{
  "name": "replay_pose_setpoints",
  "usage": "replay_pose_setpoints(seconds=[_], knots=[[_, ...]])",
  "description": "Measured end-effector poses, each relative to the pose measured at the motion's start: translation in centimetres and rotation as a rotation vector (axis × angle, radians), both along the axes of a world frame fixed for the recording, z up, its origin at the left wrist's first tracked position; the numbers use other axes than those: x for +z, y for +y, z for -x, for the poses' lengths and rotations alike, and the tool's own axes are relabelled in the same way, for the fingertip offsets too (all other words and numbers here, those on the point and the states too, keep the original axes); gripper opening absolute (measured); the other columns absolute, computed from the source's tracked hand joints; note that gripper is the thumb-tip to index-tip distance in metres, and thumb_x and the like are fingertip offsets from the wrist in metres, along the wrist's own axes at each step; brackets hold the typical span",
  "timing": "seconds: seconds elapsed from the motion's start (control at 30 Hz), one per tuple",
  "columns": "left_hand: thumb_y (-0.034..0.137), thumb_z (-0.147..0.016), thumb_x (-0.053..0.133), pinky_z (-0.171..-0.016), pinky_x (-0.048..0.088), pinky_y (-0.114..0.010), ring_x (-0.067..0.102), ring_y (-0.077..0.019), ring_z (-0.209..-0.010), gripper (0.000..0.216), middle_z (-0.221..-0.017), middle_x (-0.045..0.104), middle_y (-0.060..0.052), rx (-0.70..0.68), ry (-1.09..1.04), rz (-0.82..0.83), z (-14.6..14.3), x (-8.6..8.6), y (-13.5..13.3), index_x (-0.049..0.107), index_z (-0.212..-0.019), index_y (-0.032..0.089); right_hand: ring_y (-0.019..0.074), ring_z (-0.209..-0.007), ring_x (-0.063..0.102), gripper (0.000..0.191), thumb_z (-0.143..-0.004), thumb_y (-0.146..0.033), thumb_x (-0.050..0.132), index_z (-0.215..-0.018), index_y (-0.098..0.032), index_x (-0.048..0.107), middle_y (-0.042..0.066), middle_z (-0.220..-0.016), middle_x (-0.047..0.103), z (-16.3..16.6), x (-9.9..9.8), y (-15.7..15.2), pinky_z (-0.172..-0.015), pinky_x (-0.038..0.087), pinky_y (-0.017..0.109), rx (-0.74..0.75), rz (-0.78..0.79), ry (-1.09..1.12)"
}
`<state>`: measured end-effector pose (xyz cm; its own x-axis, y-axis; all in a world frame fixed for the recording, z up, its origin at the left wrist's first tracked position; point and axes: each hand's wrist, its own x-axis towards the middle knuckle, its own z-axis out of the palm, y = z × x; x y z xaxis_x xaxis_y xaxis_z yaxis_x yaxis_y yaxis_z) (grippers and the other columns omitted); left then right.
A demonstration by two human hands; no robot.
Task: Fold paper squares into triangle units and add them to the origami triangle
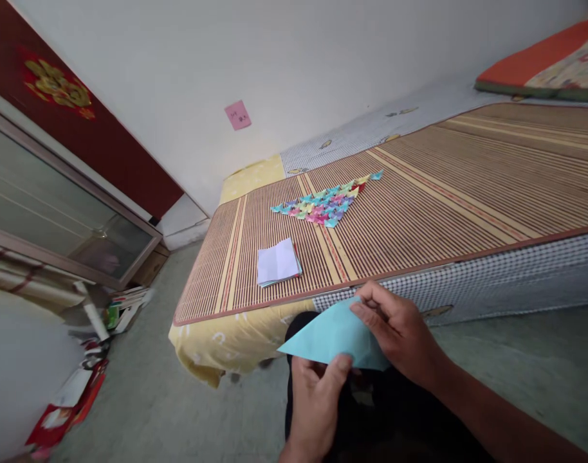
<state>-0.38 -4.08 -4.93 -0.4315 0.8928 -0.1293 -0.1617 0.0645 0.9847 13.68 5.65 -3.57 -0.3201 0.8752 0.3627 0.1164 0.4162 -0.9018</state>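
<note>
A light blue sheet of paper [330,337], folded into a triangle, is held over my lap in front of the bed. My left hand [316,399] pinches its lower edge with thumb and fingers. My right hand [395,331] presses down on its right corner with bent fingers. On the bed's striped bamboo mat [419,212] lies a stack of square papers [277,262] with a white sheet on top. Farther back sits a flat cluster of several small coloured folded paper pieces [325,202].
The bed [236,341] has a yellow sheet at its near corner and a checked side. A folded orange quilt [545,64] lies at the far right. A pink note [237,115] sticks to the white wall. Clutter and boxes [86,373] cover the floor at left.
</note>
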Motion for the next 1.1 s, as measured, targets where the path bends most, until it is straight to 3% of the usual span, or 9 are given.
replay_pose_setpoints(seconds=[0.1,0.27,0.47,0.57,0.67,0.73,0.8,0.93,1.1], knots=[[0.043,-0.085,0.074,-0.061,0.047,-0.026,0.056,-0.0146,-0.063,0.029,-0.068,0.063,-0.001,-0.029,0.049,-0.033,-0.1,-0.1,-0.1,0.066,-0.075,0.017,0.0144,-0.056,0.053,0.023,-0.100,-0.032,0.051,-0.079,-0.023,0.055,-0.003,-0.064,0.054,-0.1,-0.1,-0.1,-0.052,0.040,0.027,0.015,-0.018,-0.002],[0.046,-0.091,0.067,-0.051,0.035,-0.025,0.040,-0.0106,-0.050,0.047,-0.051,0.043,0.004,-0.004,0.073,-0.076,1.2,-0.1,-0.3,0.051,-0.056,0.019,0.0145,-0.054,0.050,0.022,-0.100,-0.032,0.051,-0.080,-0.023,0.056,-0.004,-0.063,0.053,-0.7,-0.3,0.0,-0.052,0.039,0.027,0.014,-0.014,-0.026],[0.046,-0.094,0.063,-0.053,0.034,-0.025,0.037,-0.0109,-0.052,0.048,-0.052,0.040,0.005,0.106,0.020,-0.172,2.4,0.4,-0.4,0.048,-0.056,0.020,0.0146,-0.056,0.050,0.023,-0.101,-0.033,0.051,-0.080,-0.024,0.054,-0.004,-0.064,0.049,-1.0,-0.4,0.3,-0.053,0.040,0.027,0.034,-0.011,-0.040],[0.046,-0.093,0.063,-0.053,0.036,-0.025,0.038,-0.0123,-0.053,0.050,-0.053,0.039,0.005,0.277,0.035,-0.232,3.4,1.2,-0.4,0.045,-0.055,0.021,0.0148,-0.055,0.049,0.024,-0.101,-0.034,0.049,-0.080,-0.024,0.053,-0.003,-0.063,0.048,-1.2,-0.6,0.6,-0.053,0.040,0.027,0.000,-0.026,-0.057],[0.044,-0.089,0.068,-0.064,0.044,-0.025,0.052,-0.0159,-0.066,0.035,-0.066,0.056,0.001,0.468,0.386,-0.192,4.1,3.0,-0.5,0.061,-0.065,0.021,0.0151,-0.055,0.051,0.021,-0.102,-0.034,0.048,-0.083,-0.024,0.053,-0.003,-0.064,0.050,-1.2,-0.8,0.9,-0.055,0.041,0.027,-0.007,-0.069,-0.104],[0.041,-0.081,0.077,-0.084,0.048,-0.030,0.062,-0.0228,-0.091,0.020,-0.092,0.070,-0.006,0.372,0.564,-0.162,4.0,4.6,-0.3,0.075,-0.086,0.021,0.0151,-0.060,0.056,0.021,-0.102,-0.033,0.047,-0.084,-0.023,0.053,-0.003,-0.067,0.055,-1.0,-0.8,0.9,-0.059,0.042,0.027,0.093,-0.099,-0.161],[0.036,-0.071,0.086,-0.094,0.046,-0.035,0.063,-0.0285,-0.105,0.033,-0.107,0.073,-0.010,0.140,0.588,-0.106,3.5,5.9,0.2,0.078,-0.100,0.023,0.0148,-0.065,0.059,0.023,-0.103,-0.033,0.047,-0.084,-0.022,0.054,-0.002,-0.072,0.059,-0.6,-0.6,0.6,-0.062,0.043,0.026,0.228,-0.104,-0.203],[0.032,-0.078,0.078,-0.074,0.046,-0.031,0.063,-0.0229,-0.080,0.013,-0.083,0.073,-0.006,-0.369,0.567,0.114,2.9,6.4,1.9,0.078,-0.086,0.021,0.0127,-0.063,0.056,0.022,-0.103,-0.033,0.050,-0.085,-0.021,0.055,-0.003,-0.072,0.059,-0.1,0.0,0.0,-0.059,0.038,0.024,0.376,-0.080,-0.190],[0.037,-0.081,0.075,-0.054,0.031,-0.023,0.042,-0.0117,-0.058,0.027,-0.061,0.054,0.001,-0.535,0.305,0.199,2.6,4.6,2.4,0.070,-0.065,0.016,0.0103,-0.056,0.044,0.022,-0.099,-0.029,0.056,-0.080,-0.020,0.054,-0.006,-0.063,0.050,-0.4,0.5,-0.4,-0.053,0.030,0.024,0.451,0.000,-0.203]])
